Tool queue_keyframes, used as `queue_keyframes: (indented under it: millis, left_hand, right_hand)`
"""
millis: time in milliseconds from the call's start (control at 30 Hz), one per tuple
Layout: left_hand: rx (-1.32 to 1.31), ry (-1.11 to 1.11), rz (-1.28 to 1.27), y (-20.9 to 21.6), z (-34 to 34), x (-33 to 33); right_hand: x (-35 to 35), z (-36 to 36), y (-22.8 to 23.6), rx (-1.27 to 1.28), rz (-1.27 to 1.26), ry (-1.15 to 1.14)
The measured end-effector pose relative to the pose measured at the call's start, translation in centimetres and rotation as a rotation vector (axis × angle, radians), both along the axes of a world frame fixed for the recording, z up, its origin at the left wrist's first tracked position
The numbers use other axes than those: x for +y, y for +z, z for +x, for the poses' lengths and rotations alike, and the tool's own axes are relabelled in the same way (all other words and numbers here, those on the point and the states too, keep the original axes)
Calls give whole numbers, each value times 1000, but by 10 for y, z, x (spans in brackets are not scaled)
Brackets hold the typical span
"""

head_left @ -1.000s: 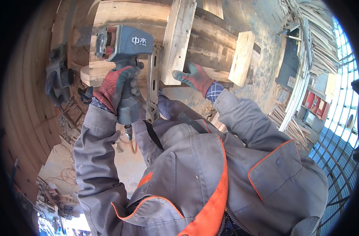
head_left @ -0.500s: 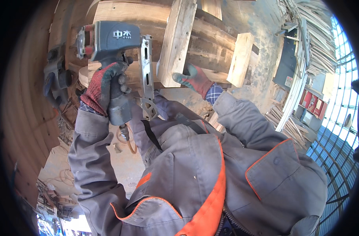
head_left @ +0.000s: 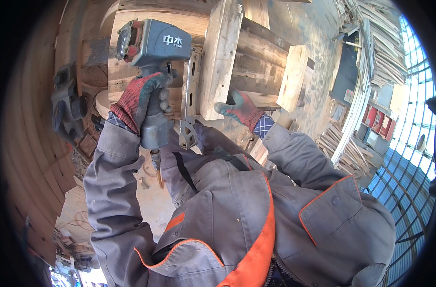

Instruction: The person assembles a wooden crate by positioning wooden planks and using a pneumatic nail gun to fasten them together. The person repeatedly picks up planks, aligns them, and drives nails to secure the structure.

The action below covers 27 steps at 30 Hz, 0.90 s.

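My left hand (head_left: pixel 144 98), in a red and dark grip glove, is wrapped round the handle of a blue-grey pneumatic nail gun (head_left: pixel 163 43). The gun's slotted metal magazine (head_left: pixel 191 86) stands close along the left side of a pale wooden beam (head_left: pixel 220 62); whether they touch, I cannot tell. An air hose (head_left: pixel 159 177) hangs from the handle's lower end. My right hand (head_left: pixel 242 110), gloved alike, grips the beam's near end, its thumb over the edge and some fingers hidden.
Under the beam lie wide wooden planks (head_left: pixel 256 57). A short wooden block (head_left: pixel 293 79) sits on their right end. Another dark tool (head_left: pixel 67 103) rests at the left. Thin wood strips (head_left: pixel 354 153) are heaped at the right, near a red box (head_left: pixel 379 120).
My left hand has brought the nail gun rightward, closer to the beam. The beam's near end has shifted slightly toward me, with my right hand still at it.
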<state>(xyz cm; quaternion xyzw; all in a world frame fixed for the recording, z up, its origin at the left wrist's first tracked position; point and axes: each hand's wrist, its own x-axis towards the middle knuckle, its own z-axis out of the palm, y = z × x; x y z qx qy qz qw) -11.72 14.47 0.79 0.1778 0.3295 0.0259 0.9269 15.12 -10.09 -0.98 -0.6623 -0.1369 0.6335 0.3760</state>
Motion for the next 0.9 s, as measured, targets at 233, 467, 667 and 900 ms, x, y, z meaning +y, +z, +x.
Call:
queue_keyframes:
  millis: [233, 467, 667, 900]
  left_hand:
    - [95, -16, -25, 13, 7, 5]
    - [86, -24, -42, 16, 9, 8]
    - [52, 68, -56, 19, 0, 17]
    - [84, -16, 50, 15, 15, 53]
  right_hand:
    - [-7, -1, -9, 204, 12, -224]
    - [-3, -1, -7, 50, -26, -72]
    - [2, -5, 3, 22, -16, -55]
    - [6, -4, 10, 74, -104, -77]
